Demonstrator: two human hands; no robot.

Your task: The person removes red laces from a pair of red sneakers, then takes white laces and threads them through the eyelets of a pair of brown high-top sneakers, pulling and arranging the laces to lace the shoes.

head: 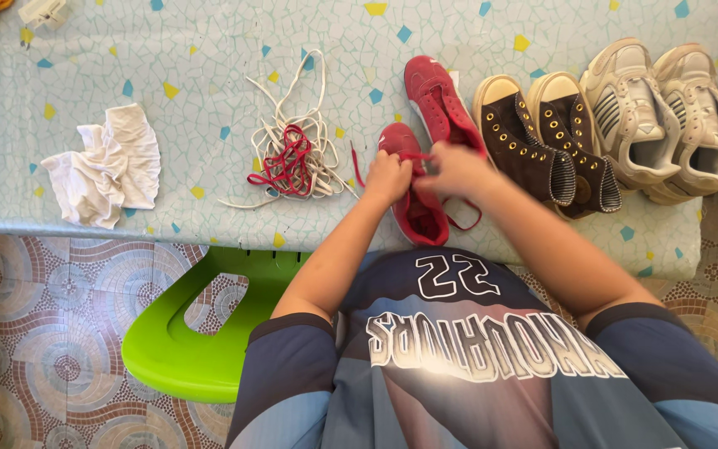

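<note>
Red shoe (413, 212), red lace (415, 156) pinched by both hands' fingers (400, 170)

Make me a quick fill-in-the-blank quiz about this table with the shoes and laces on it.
1. Both hands, the left hand and right hand, work a lace on a ____ sneaker.
2. The brown high-top shoes stand between the red sneakers and the ____ trainers.
3. The tangle of laces holds white laces and ____ ones.
4. The chair beside the table is ____.

Missing words: red; beige; red; green
</note>
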